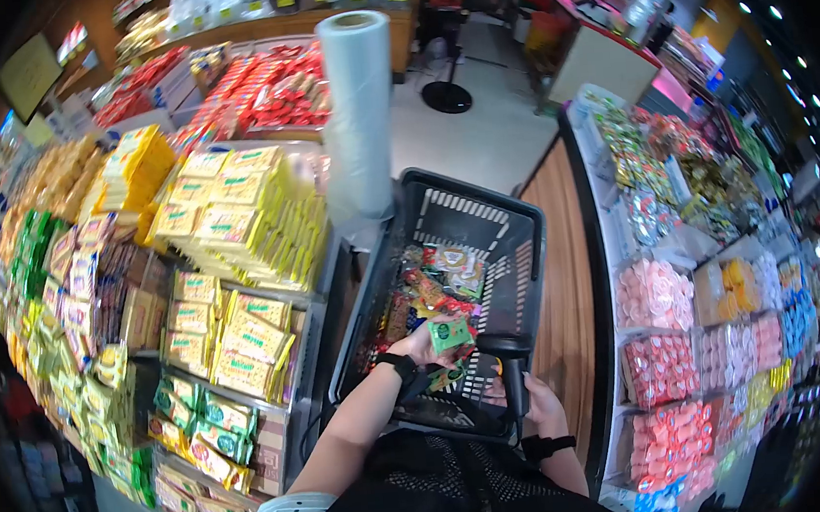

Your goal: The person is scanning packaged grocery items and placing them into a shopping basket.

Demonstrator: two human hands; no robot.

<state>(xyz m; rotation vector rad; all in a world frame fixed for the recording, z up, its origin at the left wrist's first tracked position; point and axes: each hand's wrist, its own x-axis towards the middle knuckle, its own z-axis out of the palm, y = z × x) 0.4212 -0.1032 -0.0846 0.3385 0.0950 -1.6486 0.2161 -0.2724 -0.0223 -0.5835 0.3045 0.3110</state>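
Note:
My left hand [421,343] is closed on a small green snack packet [451,334], held over the dark plastic shopping basket [515,248]. My right hand [541,405] wraps around the handle of a black handheld barcode scanner [506,349] by the basket's near right corner. The scanner's head points toward the packet. Inside the basket lie several wrapped snack packets [454,264] in white, red, yellow and green. Part of the basket's contents is hidden beneath my left hand. A black band circles each wrist.
To the left, bins hold stacked yellow biscuit packets [223,208] and other snacks. A tall roll of clear plastic bags [358,116] stands beside the basket. On the right, a shelf holds pink and red packaged sweets [664,366]. A counter [597,58] stands at the back.

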